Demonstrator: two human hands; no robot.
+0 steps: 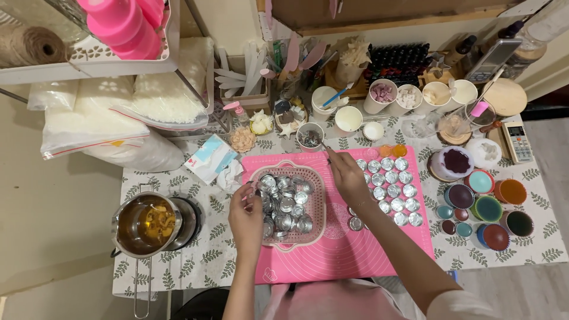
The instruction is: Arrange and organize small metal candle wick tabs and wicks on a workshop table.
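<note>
Standing over the pink mat (pixel 332 255), the person has both hands working around the basket (pixel 288 203), a pink square one heaped with small metal cups (pixel 285 204). The left hand (pixel 246 214) sits at the basket's left rim, fingers curled together on what looks like one cup, though I cannot tell for sure that it is gripped. The right hand (pixel 348 178) lies just off the basket's right edge, stretched up and away toward a small cup of wicks (pixel 310 138) beyond the mat's far edge; its fingertips seem pinched on something thin, too small to make out. So the heap of cups lies between the two hands, touching the left, only near the right. To the right of that hand, more cups stand in neat rows (pixel 392 189) on the mat, running away from the person. A pot (pixel 145 224) of yellow liquid sits well apart on the left.
</note>
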